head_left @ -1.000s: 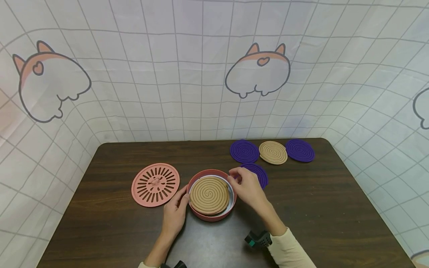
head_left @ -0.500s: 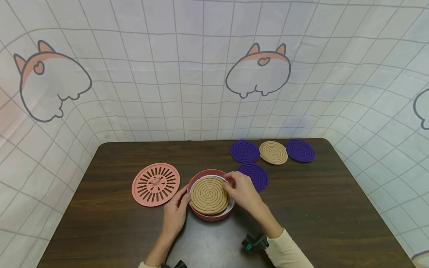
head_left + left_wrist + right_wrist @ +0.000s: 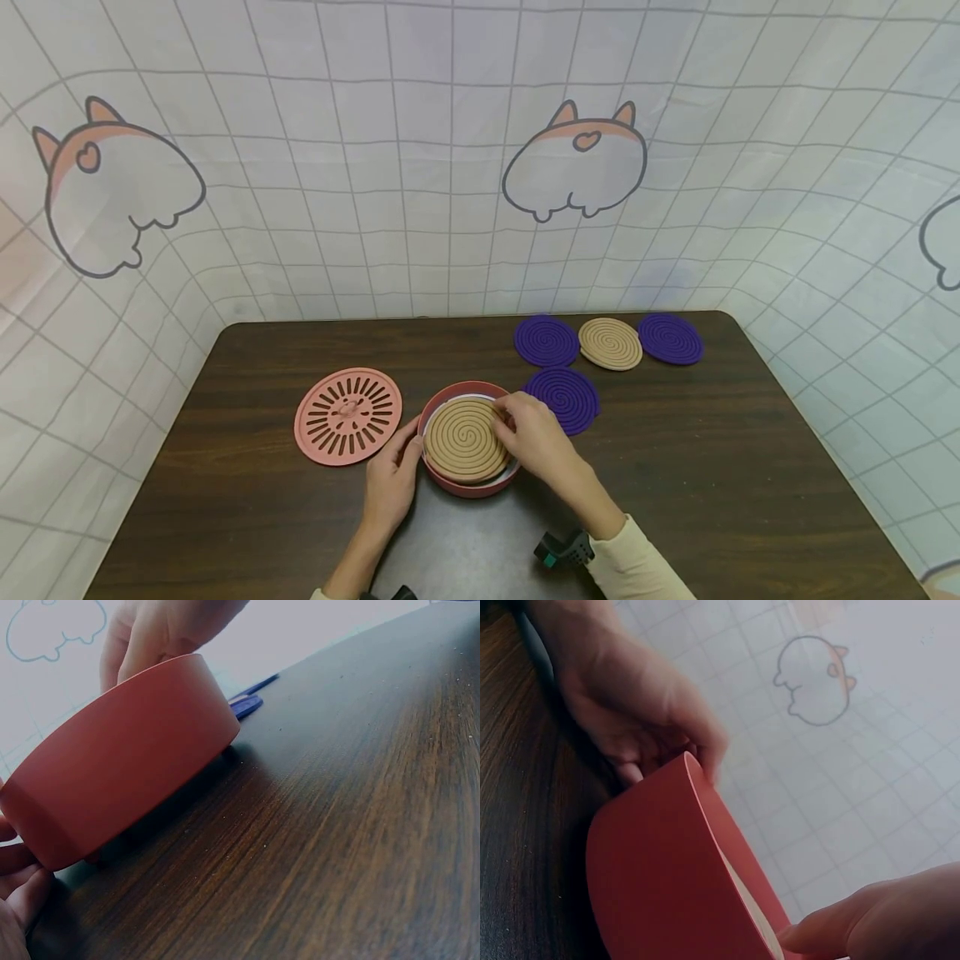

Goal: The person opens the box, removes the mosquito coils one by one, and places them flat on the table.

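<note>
A round red container (image 3: 474, 492) stands on the table with a tan spiral coil (image 3: 467, 439) inside it, near the top. My left hand (image 3: 390, 483) grips the container's left side, the thumb at the rim; the left wrist view shows its fingers against the red wall (image 3: 127, 757). My right hand (image 3: 536, 433) has its thumb and fingertips at the coil's upper right edge, inside the rim. In the right wrist view the right thumb (image 3: 855, 922) touches the pale coil edge (image 3: 751, 904); whether it pinches the coil is hard to see.
A pink slotted lid (image 3: 348, 417) lies left of the container. Purple coils (image 3: 562, 400) and another tan coil (image 3: 611, 343) lie to the right and at the table's back edge. A white grid-patterned curtain (image 3: 450, 167) surrounds the back and sides.
My right hand has moved left and slightly down from the container's right rim to the tan coil's edge, uncovering more of the near purple coil. My left hand has stayed in place.
</note>
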### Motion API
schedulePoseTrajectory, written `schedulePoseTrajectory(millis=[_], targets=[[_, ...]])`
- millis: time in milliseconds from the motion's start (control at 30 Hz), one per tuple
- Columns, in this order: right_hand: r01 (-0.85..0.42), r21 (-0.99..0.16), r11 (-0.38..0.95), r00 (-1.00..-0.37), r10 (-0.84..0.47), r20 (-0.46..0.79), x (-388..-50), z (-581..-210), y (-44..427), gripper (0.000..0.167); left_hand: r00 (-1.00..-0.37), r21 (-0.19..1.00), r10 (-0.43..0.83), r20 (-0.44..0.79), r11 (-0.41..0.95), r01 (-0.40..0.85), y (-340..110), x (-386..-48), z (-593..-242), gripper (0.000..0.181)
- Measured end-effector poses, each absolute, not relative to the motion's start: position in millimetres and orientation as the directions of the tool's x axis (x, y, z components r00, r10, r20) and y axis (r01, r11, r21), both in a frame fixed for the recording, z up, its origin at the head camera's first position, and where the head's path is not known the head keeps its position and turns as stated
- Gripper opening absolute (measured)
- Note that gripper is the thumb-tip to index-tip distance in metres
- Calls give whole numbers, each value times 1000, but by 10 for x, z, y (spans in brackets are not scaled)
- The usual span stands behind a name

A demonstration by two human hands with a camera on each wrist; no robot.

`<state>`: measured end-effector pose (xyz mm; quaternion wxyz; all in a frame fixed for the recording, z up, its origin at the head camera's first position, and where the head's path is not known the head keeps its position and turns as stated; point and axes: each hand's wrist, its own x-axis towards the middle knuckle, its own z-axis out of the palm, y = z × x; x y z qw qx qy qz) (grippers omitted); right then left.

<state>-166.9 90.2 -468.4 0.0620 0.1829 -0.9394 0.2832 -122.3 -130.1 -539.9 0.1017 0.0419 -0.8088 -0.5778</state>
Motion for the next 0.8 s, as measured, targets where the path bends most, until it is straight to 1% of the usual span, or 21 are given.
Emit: schedulePoseTrajectory(millis=[267,600,800], targets=[[-366,-475,801,-931,-317,182,-1654,-4688,875,22,-978,944,-179,108,327,45,-1299,-1218,-5387,34],[-405,-440,802,-914,-344,215,-1648,-4707,866,25,-980,943,-172,104,331,42,-1301,-1215,-5385,35],[-402,-436,805,-915,-338,221,-1642,-4707,862,26,-981,943,-170,96,331,35,-1303,-1214,-5388,35]])
